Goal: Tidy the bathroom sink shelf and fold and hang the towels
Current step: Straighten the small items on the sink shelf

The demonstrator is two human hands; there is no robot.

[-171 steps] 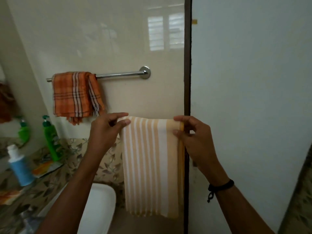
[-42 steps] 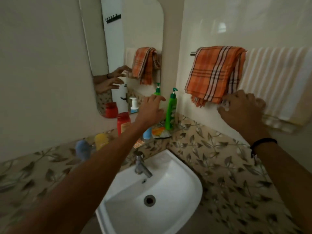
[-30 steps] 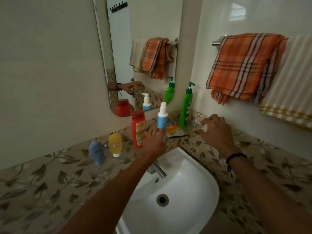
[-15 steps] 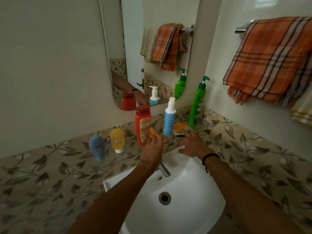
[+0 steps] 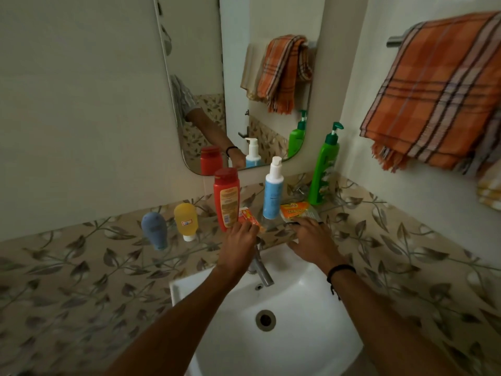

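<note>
Both hands are out over the sink, at the shelf behind the tap. The left hand has its fingertips on the near end of a small orange sachet that lies flat just beside the foot of the red bottle; the fingers bend over it, but I cannot tell whether they grip it. The right hand lies fairly flat, fingers loosely spread, tips touching the near edge of an orange packet. That packet lies between the blue bottle and the green bottle. Left of the red bottle a yellow tube and a blue tube stand cap-down. On the rail to the right hang a checked towel and, beyond it, a striped towel.
</note>
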